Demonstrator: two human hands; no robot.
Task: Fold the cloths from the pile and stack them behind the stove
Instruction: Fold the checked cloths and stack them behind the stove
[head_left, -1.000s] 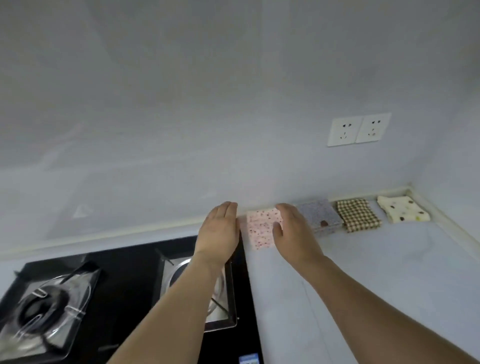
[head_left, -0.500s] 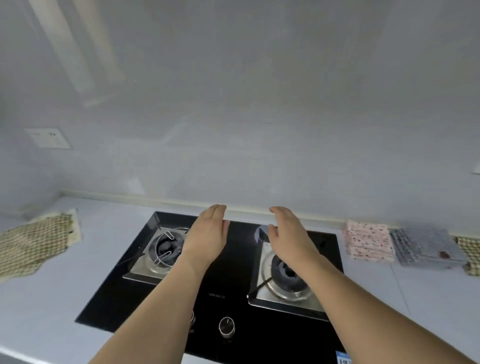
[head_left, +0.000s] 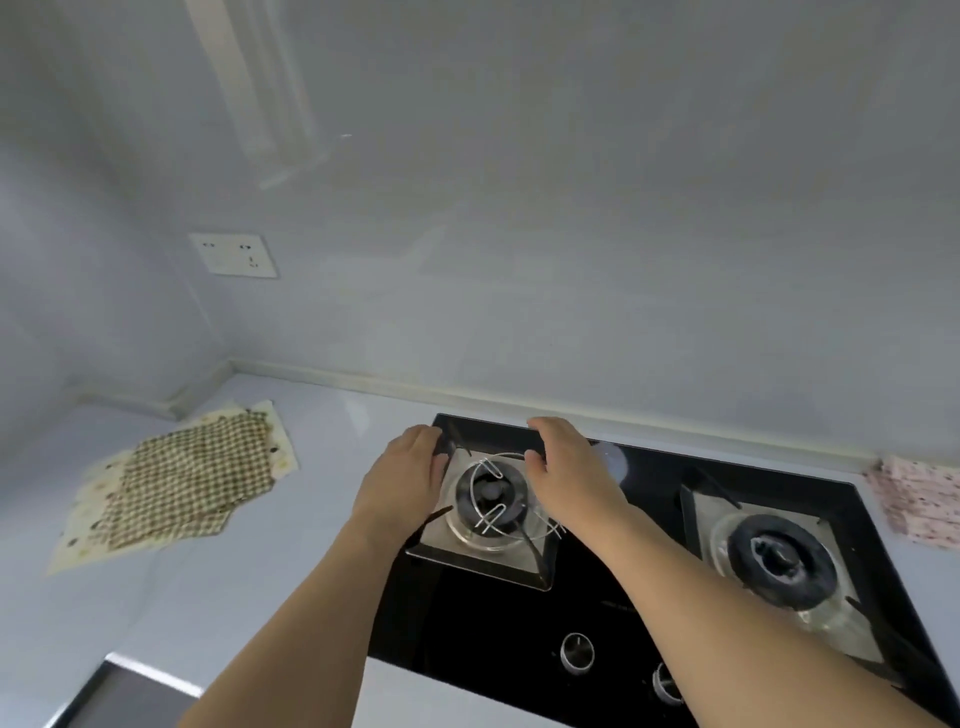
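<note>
Reaching left with both hands empty, left hand (head_left: 402, 480) and right hand (head_left: 569, 475) relaxed over the burner (head_left: 491, 499), we risk snagging its grate; the pile (head_left: 179, 480) lies lower left, where we might grab several cloths together.

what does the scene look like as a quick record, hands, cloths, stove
left hand: open, empty, over the left burner's near-left side
right hand: open, empty, over the same burner's right side
black glass two-burner gas stove: set in the pale countertop
pile of unfolded checked and cream dotted cloths: flat on the countertop, left of the stove
folded pink floral cloth: right of the stove, by the wall
white wall socket: above the pile
</note>
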